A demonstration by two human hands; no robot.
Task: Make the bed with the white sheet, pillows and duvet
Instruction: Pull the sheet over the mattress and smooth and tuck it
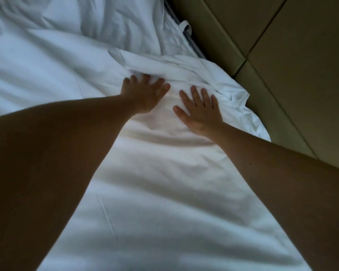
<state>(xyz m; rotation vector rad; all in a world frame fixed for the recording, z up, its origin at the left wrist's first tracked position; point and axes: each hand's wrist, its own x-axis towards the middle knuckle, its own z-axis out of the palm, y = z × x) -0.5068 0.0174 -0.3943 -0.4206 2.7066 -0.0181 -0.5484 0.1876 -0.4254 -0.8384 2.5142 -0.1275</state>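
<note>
A white sheet (155, 192) covers the bed and fills most of the head view. Its far part lies bunched in folds (184, 67) close to the bed's right edge. My left hand (145, 92) lies flat on the sheet with fingers spread, its fingertips at the base of the bunched folds. My right hand (200, 108) presses flat on the sheet just to the right, fingers straight and spread, beside a crumpled corner (237, 96). More rumpled white bedding (106, 22) lies at the far side. No pillow can be made out.
A padded beige headboard or wall panel (282, 55) with dark seams runs along the bed's right side. A strip of the mattress edge with a white loop (186, 29) shows between the bedding and the panel.
</note>
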